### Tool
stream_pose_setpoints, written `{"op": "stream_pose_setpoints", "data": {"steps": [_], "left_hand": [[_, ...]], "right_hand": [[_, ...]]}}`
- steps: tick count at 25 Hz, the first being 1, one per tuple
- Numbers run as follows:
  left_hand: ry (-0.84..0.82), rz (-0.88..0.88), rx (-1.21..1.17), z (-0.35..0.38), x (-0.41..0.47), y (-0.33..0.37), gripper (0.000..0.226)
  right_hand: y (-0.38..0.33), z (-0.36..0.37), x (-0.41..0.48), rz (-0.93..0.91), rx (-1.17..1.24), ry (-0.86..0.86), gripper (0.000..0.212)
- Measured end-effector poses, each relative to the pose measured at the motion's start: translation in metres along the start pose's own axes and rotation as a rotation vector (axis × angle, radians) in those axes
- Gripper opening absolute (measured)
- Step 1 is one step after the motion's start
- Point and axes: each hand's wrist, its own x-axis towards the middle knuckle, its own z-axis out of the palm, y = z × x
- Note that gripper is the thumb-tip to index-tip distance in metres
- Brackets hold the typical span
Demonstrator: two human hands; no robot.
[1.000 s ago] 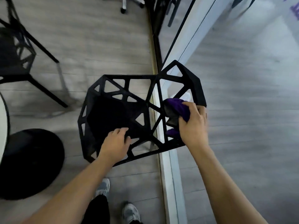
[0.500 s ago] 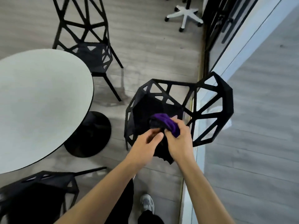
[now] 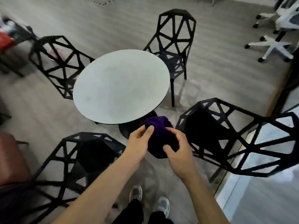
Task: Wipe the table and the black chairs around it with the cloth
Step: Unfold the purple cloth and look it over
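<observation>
A bunched purple and black cloth (image 3: 159, 136) hangs in front of me, held by both hands. My left hand (image 3: 140, 143) pinches its upper left edge and my right hand (image 3: 179, 149) grips its right side. Just beyond the cloth stands the round white table (image 3: 121, 84) on a black pedestal base. Several black lattice chairs ring it: one at the near right (image 3: 229, 138), one at the near left (image 3: 77, 159), one at the far left (image 3: 58, 62) and one at the far right (image 3: 174, 42).
A glass partition with a pale frame (image 3: 252, 183) runs along the right, close behind the near right chair. A white swivel chair (image 3: 276, 41) stands at the top right. A brown seat (image 3: 11, 157) sits at the left edge. My shoes (image 3: 150, 201) are below.
My hands lifted the cloth off the right chair and brought it between them. My left hand left the chair seat and took the cloth. My view swung up and left toward the table.
</observation>
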Motion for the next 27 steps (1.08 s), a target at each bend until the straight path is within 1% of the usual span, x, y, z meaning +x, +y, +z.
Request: {"op": "stream_pose_setpoints", "data": {"steps": [3,5,6,8,9,11,12,13,14,15,17,19,21,23,25,26,27], "left_hand": [[0.072,-0.059,-0.061,-0.051,-0.016,0.012,0.028],[0.144,-0.045,-0.093,-0.086,-0.029,0.021,0.025],[0.177,-0.034,-0.123,-0.104,-0.037,0.029,0.025],[0.216,-0.029,-0.145,-0.144,-0.054,0.046,0.028],[0.225,-0.022,-0.136,-0.17,-0.066,0.054,0.031],[0.175,0.001,-0.093,-0.219,-0.093,0.07,0.041],[0.146,0.013,-0.058,-0.24,-0.108,0.079,0.047],[0.128,0.028,-0.022,-0.26,-0.123,0.086,0.051],[0.127,0.043,0.002,-0.283,-0.137,0.092,0.051],[0.127,0.049,0.021,-0.304,-0.147,0.098,0.047],[0.152,0.063,0.044,-0.349,-0.171,0.111,0.033],[0.195,0.077,0.053,-0.398,-0.192,0.114,0.026],[0.206,0.099,0.045,-0.447,-0.211,0.113,0.026],[0.216,0.122,0.006,-0.493,-0.225,0.112,0.029],[0.238,0.145,-0.075,-0.532,-0.242,0.107,0.022],[0.241,0.158,-0.126,-0.55,-0.249,0.104,0.016],[0.234,0.174,-0.175,-0.564,-0.254,0.103,0.015]], "right_hand": [[-0.019,0.046,-0.002,0.015,0.176,-0.094,0.042],[-0.033,0.074,-0.004,0.026,0.245,-0.147,0.037],[-0.04,0.086,-0.005,0.032,0.246,-0.162,0.035],[-0.05,0.107,-0.002,0.009,0.158,-0.166,0.032],[-0.057,0.123,-0.002,-0.023,0.113,-0.179,0.034],[-0.073,0.158,-0.005,-0.099,0.047,-0.234,0.044],[-0.084,0.178,-0.008,-0.149,0.028,-0.299,0.05],[-0.097,0.199,-0.013,-0.186,0.031,-0.398,0.054],[-0.111,0.221,-0.019,-0.183,0.057,-0.523,0.056],[-0.125,0.242,-0.026,-0.131,0.113,-0.678,0.056],[-0.148,0.29,-0.049,-0.009,0.216,-0.984,0.049],[-0.162,0.332,-0.072,0.028,0.237,-1.179,0.045],[-0.169,0.367,-0.092,0.042,0.238,-1.265,0.051],[-0.173,0.394,-0.105,0.106,0.255,-1.323,0.06],[-0.177,0.417,-0.112,0.152,0.245,-1.371,0.057],[-0.178,0.431,-0.116,0.145,0.223,-1.399,0.053],[-0.179,0.443,-0.12,0.119,0.193,-1.435,0.05]]}}
